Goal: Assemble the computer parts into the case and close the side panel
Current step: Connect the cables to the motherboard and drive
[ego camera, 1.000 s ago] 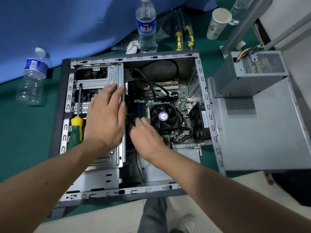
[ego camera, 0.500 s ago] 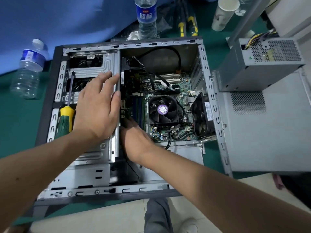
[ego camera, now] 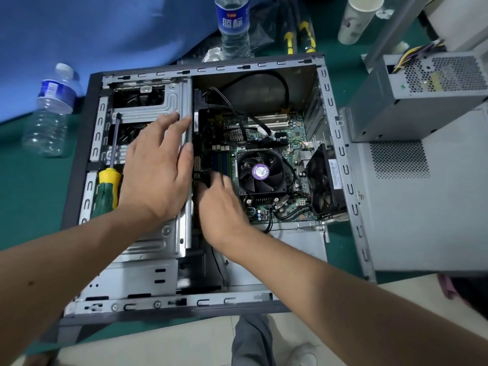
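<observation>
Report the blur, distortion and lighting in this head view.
Head view: wide-angle bending curves the case edges outward; right hand fingertips smear with motion blur; left hand sharper; light is even and soft, the CPU fan clearly readable, no harsh glare.

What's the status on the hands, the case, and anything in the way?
Left hand flat on drive cage. Right hand reaching in at motherboard edge, grip hidden. Case open, power supply outside. Screwdriver lying on cage.
</observation>
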